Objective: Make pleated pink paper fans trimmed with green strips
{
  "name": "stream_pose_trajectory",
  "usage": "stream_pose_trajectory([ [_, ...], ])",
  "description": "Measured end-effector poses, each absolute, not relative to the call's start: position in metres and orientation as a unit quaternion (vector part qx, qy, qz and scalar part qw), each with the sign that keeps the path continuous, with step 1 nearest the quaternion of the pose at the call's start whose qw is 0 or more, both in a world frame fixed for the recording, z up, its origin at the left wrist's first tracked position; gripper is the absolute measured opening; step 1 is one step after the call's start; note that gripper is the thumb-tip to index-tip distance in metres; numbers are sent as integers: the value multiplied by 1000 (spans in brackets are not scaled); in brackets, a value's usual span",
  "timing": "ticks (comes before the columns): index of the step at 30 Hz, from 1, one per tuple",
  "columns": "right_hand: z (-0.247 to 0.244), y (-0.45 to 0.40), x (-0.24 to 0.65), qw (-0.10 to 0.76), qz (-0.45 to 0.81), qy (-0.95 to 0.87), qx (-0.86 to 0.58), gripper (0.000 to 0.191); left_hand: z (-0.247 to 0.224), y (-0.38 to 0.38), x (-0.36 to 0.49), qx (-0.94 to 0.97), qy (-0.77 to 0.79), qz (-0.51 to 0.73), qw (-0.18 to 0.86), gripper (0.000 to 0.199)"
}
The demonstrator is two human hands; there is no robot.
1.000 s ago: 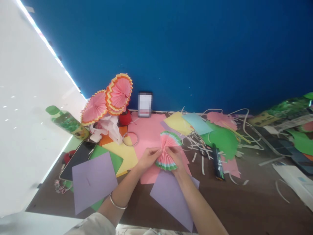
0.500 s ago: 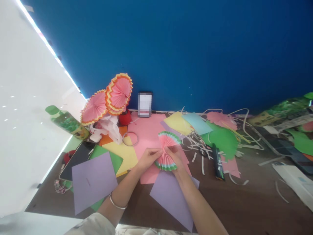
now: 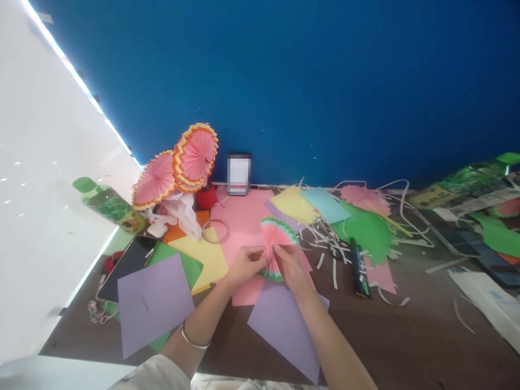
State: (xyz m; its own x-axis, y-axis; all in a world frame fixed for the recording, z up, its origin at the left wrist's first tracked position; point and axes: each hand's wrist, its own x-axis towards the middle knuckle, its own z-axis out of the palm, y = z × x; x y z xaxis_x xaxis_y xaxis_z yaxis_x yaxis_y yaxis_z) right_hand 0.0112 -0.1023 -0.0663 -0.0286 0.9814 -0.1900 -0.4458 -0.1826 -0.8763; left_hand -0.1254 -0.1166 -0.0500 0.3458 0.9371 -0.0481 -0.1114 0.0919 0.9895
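A pleated paper fan (image 3: pixel 278 232), pink with a pale band and a green edge, is pinched at its middle, its upper and lower halves spread out. My left hand (image 3: pixel 247 264) grips it from the left, fingers closed near the centre. From the right, my right hand (image 3: pixel 291 266) holds the same centre between thumb and fingers and covers part of the lower half. Beneath the fan lies pink paper (image 3: pixel 244 216). A purple sheet (image 3: pixel 284 319) is under my right forearm, and another purple sheet (image 3: pixel 156 303) lies to the left.
Two pink pleated rosettes (image 3: pixel 197 157) stand back left beside a green bottle (image 3: pixel 109 205). A metal ring (image 3: pixel 214 231) rests on the papers. Right of my hands are white paper strips (image 3: pixel 335 273), a black-and-green cutter (image 3: pixel 359 268), green paper (image 3: pixel 369 230) and a white box (image 3: pixel 487 303).
My right hand has shifted its grip on the fan and covers more of its lower half. My left fingers lie closer over the centre. The whole view has moved slightly.
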Motion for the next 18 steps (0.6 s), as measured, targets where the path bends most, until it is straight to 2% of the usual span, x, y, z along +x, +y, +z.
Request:
stream_pose_trajectory([
  [4, -69, -102, 17, 575, 632, -321, -410, 25, -49, -117, -127, 559, 378, 401, 620, 35],
  [8, -66, -102, 19, 552, 659, -331, -390, 28, -49, -117, -127, 586, 353, 377, 624, 33],
  [13, -63, -100, 20, 569, 641, -292, -426, 34, -49, -118, -125, 590, 370, 371, 615, 34],
  [18, -61, -96, 24, 608, 616, -284, -413, 26, -48, -118, -124, 600, 385, 368, 597, 36],
])
